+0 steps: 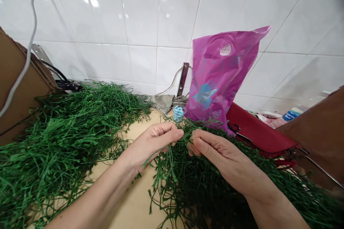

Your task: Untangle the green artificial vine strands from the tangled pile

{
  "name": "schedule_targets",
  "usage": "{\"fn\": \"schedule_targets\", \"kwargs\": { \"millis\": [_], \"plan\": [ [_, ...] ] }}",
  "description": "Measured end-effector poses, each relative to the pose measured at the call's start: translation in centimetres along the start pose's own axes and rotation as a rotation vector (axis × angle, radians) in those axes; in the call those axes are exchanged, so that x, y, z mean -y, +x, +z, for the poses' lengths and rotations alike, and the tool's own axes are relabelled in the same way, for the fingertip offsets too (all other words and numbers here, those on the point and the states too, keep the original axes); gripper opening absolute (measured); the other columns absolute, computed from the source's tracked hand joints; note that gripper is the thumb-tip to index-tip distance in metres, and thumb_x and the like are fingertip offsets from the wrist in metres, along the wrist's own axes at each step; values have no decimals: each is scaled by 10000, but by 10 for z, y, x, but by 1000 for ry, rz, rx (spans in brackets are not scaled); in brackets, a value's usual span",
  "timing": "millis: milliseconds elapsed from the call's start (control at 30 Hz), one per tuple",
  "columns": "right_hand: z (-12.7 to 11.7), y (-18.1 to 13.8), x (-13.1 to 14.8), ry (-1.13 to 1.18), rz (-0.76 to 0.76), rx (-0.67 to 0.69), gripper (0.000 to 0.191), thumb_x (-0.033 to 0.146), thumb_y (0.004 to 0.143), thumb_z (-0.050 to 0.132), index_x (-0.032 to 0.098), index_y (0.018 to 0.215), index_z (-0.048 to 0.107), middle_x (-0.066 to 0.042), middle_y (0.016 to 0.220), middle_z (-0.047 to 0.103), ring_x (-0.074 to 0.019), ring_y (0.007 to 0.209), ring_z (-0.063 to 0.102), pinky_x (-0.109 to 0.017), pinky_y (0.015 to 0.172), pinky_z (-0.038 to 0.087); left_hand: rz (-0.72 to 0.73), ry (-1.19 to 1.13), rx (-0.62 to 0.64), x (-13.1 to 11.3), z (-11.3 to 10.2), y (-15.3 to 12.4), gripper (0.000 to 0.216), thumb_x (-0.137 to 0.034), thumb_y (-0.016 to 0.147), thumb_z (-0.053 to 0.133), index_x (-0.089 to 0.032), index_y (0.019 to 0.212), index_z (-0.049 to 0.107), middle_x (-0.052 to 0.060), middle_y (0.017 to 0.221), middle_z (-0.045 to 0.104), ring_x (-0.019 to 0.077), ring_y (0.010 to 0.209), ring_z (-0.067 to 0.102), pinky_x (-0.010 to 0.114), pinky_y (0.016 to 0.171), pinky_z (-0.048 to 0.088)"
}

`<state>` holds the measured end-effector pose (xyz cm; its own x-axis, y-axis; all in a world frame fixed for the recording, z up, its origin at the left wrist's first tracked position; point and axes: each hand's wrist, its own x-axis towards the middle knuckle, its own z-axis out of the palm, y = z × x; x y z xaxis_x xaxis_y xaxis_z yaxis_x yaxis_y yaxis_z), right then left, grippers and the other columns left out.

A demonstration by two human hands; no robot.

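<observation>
My left hand is closed in a pinch, thumb on top, with thin green stems running through it and hanging below. Close by on the right, my right hand is closed too, its thumb pressed against the fingers on the same strands. Between the fingertips a few stems cross. The stems look like plastic, with small branched tips. Under both hands spreads a dark tangled heap of green stems, partly hidden by my right arm. A second, brighter heap of green stems covers the left side of the table.
A purple plastic bag stands against the tiled wall. Beside it sits a small clear cup with blue-and-white pieces. A red case lies at right, with scissors near it. A cardboard box and white cable border the left.
</observation>
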<state>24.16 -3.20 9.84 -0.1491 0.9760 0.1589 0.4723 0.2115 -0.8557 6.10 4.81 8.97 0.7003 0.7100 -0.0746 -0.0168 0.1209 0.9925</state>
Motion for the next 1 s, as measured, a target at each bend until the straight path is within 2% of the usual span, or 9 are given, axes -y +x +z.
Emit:
{"fn": "schedule_targets", "kwargs": {
  "millis": [133, 233, 367, 500, 633, 733, 833, 933, 1000],
  "plan": [
    [-3, 0, -10, 211, -37, 83, 417, 500, 1009, 401, 216, 716, 488, 9, 713, 490, -144, 688, 489, -273, 664, 413, -3, -65, 34, 1, 1, -2, 393, -497, 829, 683, -190, 667, 498, -55, 593, 391, 74, 504, 261, 241, 459, 190],
    [-3, 1, -12, 317, -20, 89, 405, 495, 1008, 408, 219, 717, 465, 21, 688, 491, -138, 653, 501, -273, 649, 415, 25, -57, 47, 0, 2, 0, 388, -493, 839, 673, -188, 673, 499, -57, 608, 357, 83, 539, 280, 236, 489, 214],
    [-3, 4, -6, 69, 41, -2, 387, 454, 1008, 403, 220, 722, 515, 4, 715, 573, -156, 719, 545, -274, 711, 435, 137, 150, 6, -1, 1, 3, 405, -522, 895, 574, -189, 682, 487, -53, 633, 326, 98, 567, 264, 242, 508, 221],
    [0, 4, -3, -132, 59, -79, 352, 425, 993, 415, 223, 778, 605, -2, 777, 625, -173, 771, 581, -267, 713, 466, 131, 340, -25, 5, -2, 8, 344, -515, 882, 585, -195, 771, 530, -49, 653, 395, 103, 567, 321, 231, 502, 237],
    [4, 0, -5, -171, 63, -130, 314, 398, 989, 426, 235, 893, 677, -20, 908, 713, -196, 873, 651, -292, 788, 502, 226, 495, -115, 9, -6, 10, 234, -434, 909, 557, -207, 861, 589, -46, 682, 476, 110, 576, 371, 224, 520, 274],
    [7, -1, -4, -204, 76, -184, 281, 373, 968, 466, 241, 1006, 712, -34, 999, 736, -201, 936, 671, -308, 865, 507, 252, 544, -111, 9, -6, 10, 248, -422, 916, 545, -199, 865, 641, -29, 718, 535, 118, 606, 421, 226, 534, 298],
    [11, 1, -1, -190, 94, -233, 284, 393, 935, 516, 233, 1064, 711, -50, 1061, 738, -212, 989, 673, -322, 906, 508, 255, 560, -122, 9, -4, 9, 259, -417, 920, 539, -194, 848, 650, -30, 697, 518, 118, 608, 424, 225, 532, 299],
    [14, 5, -1, -113, 131, -233, 314, 453, 904, 543, 219, 1018, 719, -54, 990, 751, -221, 941, 688, -315, 839, 536, 243, 573, -144, 8, 1, 6, 220, -393, 909, 551, -200, 855, 641, -45, 659, 488, 110, 563, 390, 229, 508, 283],
    [14, 6, -4, -62, 132, -259, 291, 452, 884, 564, 216, 953, 721, -41, 898, 748, -211, 856, 687, -293, 767, 542, 249, 591, -158, 6, 5, 3, 169, -356, 887, 572, -203, 859, 637, -38, 688, 529, 112, 579, 422, 231, 521, 301]
  ]
}}
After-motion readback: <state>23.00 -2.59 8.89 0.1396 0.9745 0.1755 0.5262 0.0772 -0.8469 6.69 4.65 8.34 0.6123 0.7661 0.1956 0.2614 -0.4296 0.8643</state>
